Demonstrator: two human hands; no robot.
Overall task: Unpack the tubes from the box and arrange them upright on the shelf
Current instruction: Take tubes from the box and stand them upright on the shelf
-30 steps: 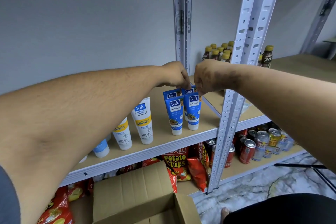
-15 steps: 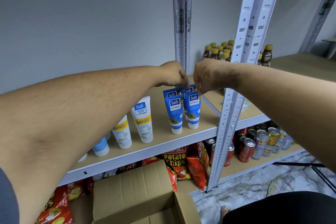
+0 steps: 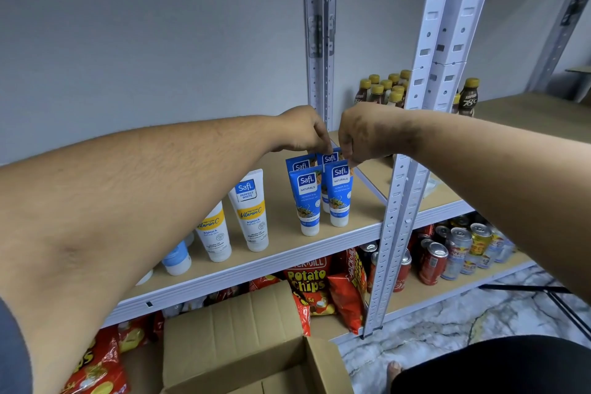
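white vitamin c tubes (image 3: 252,211) stand left on the shelf (image 3: 281,254). left hand (image 3: 300,131) and right hand (image 3: 361,134) both pinch the back blue tube (image 3: 329,158) top, four blue ones upright. open box (image 3: 243,339) below.

A stockroom or small shop's storage corner, fitted with slotted metal racking.

White perforated steel uprights (image 3: 446,51) carry plain board shelves (image 3: 361,201) against a bare grey wall (image 3: 144,41). Goods stand grouped by kind: cosmetic tubes (image 3: 308,201) in rows, brown bottles with yellow caps (image 3: 382,89) further back, drink cans (image 3: 460,253) and red bags of potato chips (image 3: 307,281) on the level below. An open cardboard box (image 3: 243,339) sits on the marble-patterned floor (image 3: 447,326) in front of the rack.
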